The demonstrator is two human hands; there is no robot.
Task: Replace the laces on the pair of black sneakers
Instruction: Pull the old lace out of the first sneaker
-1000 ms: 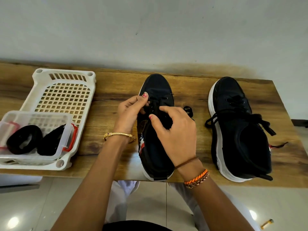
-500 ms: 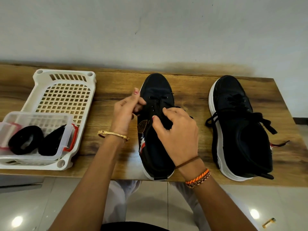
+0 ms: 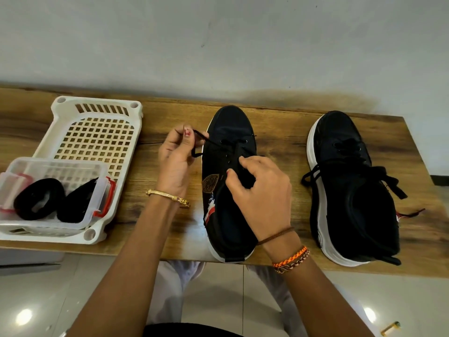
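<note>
Box (image 3: pixel 99 190) holds 2 lace coils (image 3: pixel 38 198).

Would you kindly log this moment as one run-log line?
left hand pinches lace | right hand on left sneaker tongue | right sneaker laced, untouched

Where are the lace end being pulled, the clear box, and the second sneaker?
lace end (image 3: pixel 198 144), head view, on the loop by the left hand's thumb.
clear box (image 3: pixel 103 190), head view, on its right wall near the red latch.
second sneaker (image 3: pixel 340 132), head view, on its toe cap.
</note>
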